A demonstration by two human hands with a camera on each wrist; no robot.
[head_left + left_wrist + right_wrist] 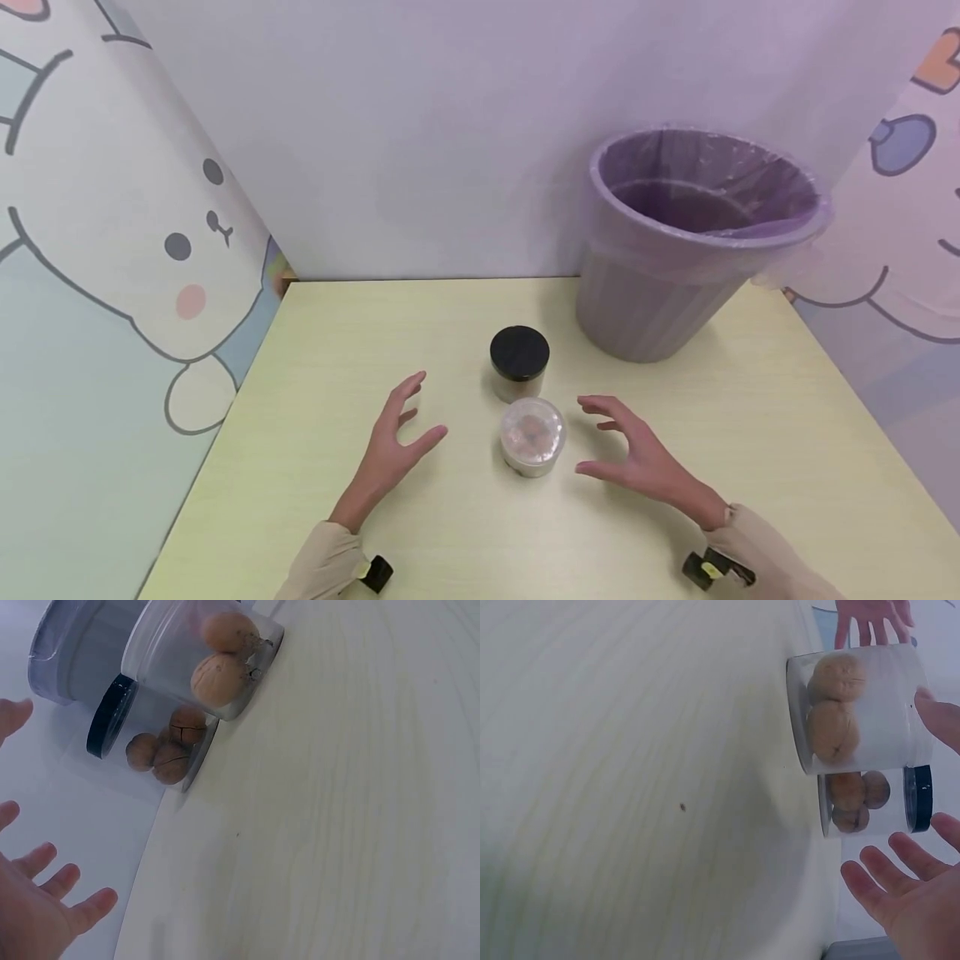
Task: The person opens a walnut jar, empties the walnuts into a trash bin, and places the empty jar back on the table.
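Two see-through jars stand upright on the table between my hands. The nearer jar (pixel 532 437) has a clear lid, and walnuts (pixel 219 678) lie on its bottom. Just behind it is a jar with a black lid (pixel 520 352), which also has a few walnuts (pixel 849 792) inside. To the left of the jars my left hand (pixel 392 450) hovers with its fingers spread and nothing held. My right hand (pixel 637 454) is on the other side, near the clear-lidded jar, thumb and fingers apart. Neither hand touches a jar.
A purple-grey bin (pixel 637 292) lined with a plastic bag stands at the back right of the pale wooden table (pixel 360 333). A plain wall (pixel 375 150) rises behind it. Panels with cartoon animals flank both sides.
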